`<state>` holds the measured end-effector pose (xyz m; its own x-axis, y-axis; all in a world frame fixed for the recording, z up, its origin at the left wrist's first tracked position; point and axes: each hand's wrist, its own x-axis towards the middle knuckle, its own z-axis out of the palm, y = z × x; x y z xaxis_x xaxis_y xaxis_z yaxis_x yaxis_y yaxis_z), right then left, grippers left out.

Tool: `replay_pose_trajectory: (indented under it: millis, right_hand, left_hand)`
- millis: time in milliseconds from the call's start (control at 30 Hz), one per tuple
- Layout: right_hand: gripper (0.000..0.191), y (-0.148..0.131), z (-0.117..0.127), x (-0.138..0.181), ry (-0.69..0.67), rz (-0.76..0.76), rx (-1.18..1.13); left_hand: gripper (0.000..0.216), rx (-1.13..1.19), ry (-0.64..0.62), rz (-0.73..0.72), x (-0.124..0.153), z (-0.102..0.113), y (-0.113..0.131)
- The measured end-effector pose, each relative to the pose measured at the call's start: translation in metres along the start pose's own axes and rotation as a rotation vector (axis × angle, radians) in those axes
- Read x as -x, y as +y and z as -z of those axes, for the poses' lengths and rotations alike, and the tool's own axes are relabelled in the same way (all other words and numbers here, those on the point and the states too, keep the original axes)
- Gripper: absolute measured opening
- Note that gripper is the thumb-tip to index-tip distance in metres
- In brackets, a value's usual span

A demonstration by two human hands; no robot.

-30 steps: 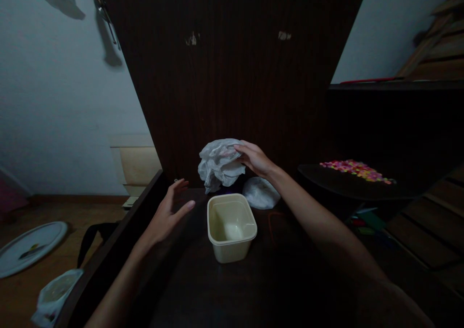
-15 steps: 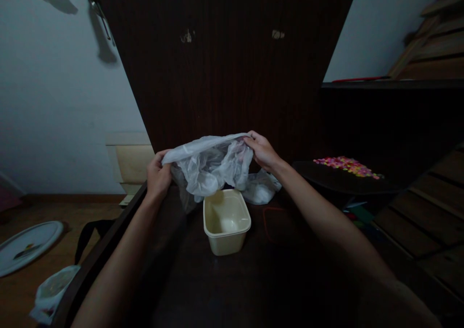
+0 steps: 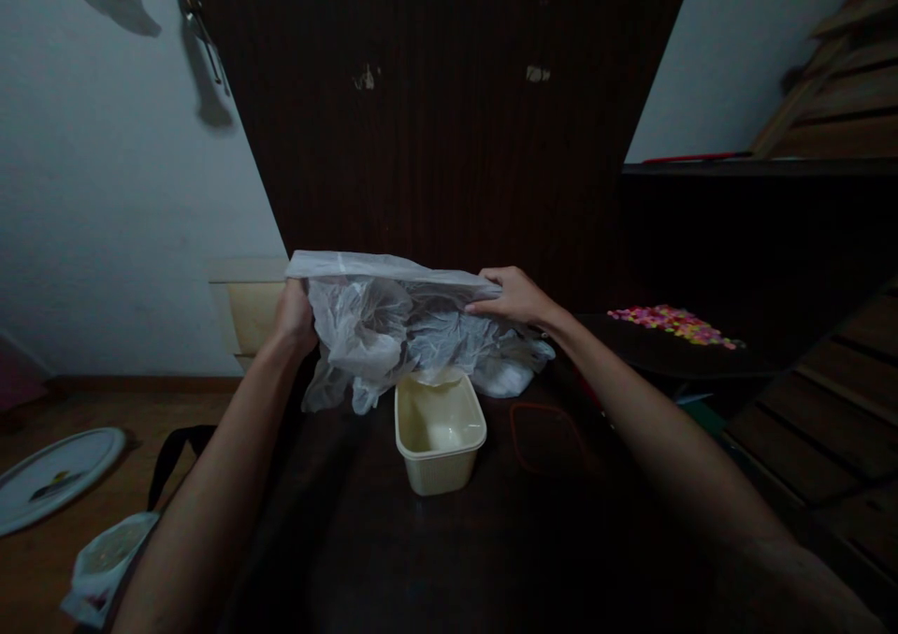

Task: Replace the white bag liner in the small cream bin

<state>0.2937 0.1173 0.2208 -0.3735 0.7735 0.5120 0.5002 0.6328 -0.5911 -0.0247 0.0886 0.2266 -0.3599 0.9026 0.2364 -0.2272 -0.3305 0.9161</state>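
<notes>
A thin white plastic bag (image 3: 379, 321) stretches between my two hands, its upper edge drawn nearly straight and its body hanging crumpled. My left hand (image 3: 295, 316) is closed at the bag's left end, with its fingers partly hidden inside or behind the plastic. On the right, my right hand (image 3: 511, 295) pinches the bag's edge between thumb and fingers. Just below the hanging plastic, a cream rectangular plastic tub (image 3: 441, 442) stands upright on the dark table; no contents show in it. Another clear, crumpled bag (image 3: 509, 372) lies behind the tub, under my right hand.
An orange-red outline (image 3: 537, 438) lies on the table right of the tub. Small pink and yellow pieces (image 3: 673, 324) are heaped on a dark surface at right. A dark wooden panel (image 3: 449, 148) rises behind. At lower left sit a white lid (image 3: 63, 475) and a bag (image 3: 108, 559).
My hands have spread the white bag wider. My left hand moved slightly left and up, my right hand slightly right and down. The tub stays put.
</notes>
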Motion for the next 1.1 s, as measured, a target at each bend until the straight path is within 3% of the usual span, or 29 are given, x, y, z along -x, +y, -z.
replay_pose_trajectory:
  millis: [133, 300, 333, 400, 467, 533, 633, 733, 833, 933, 1100]
  right_hand:
    - [0.009, 0.008, -0.002, -0.006, 0.199, 0.002, 0.08]
    - [0.018, 0.025, 0.005, -0.01, 0.339, -0.029, 0.077]
    - [0.019, 0.029, 0.008, -0.008, 0.322, -0.032, 0.075]
    - [0.021, 0.034, 0.015, -0.002, 0.233, -0.034, 0.078]
    - [0.019, 0.038, 0.021, 0.009, 0.088, -0.031, 0.096]
    - [0.016, 0.04, 0.025, 0.021, -0.084, -0.031, 0.124]
    - [0.017, 0.042, 0.027, 0.038, -0.325, -0.053, 0.184]
    - [0.029, 0.039, 0.028, 0.045, -0.464, -0.089, 0.26]
    - [0.036, 0.017, 0.026, 0.043, -0.457, -0.04, 0.31]
    - [0.041, -0.024, 0.012, 0.039, -0.416, 0.159, 0.219]
    - [0.032, -0.076, -0.038, 0.041, -0.858, 0.394, 0.012]
  left_hand:
    - [0.049, -0.013, -0.121, -0.016, 0.006, -0.005, 0.004]
    - [0.029, -0.146, -0.239, -0.13, 0.035, 0.0, 0.018]
    - [0.028, -0.266, -0.354, -0.162, 0.046, 0.0, 0.024]
    - [0.033, -0.582, -0.655, -0.275, 0.073, -0.001, 0.035]
    - [0.032, -0.862, -0.961, -0.495, 0.103, -0.004, 0.04]
    - [0.03, -1.101, -1.093, -0.581, 0.13, -0.007, 0.035]
    - [0.046, -1.358, -1.181, -0.576, 0.161, -0.009, 0.015]
    - [0.074, -1.472, -1.229, -0.554, 0.181, -0.008, -0.005]
    - [0.08, -1.526, -1.239, -0.531, 0.192, -0.007, -0.015]
    - [0.081, -1.536, -1.233, -0.514, 0.197, -0.008, -0.02]
    - [0.079, -1.491, -1.246, -0.535, 0.204, -0.008, -0.033]
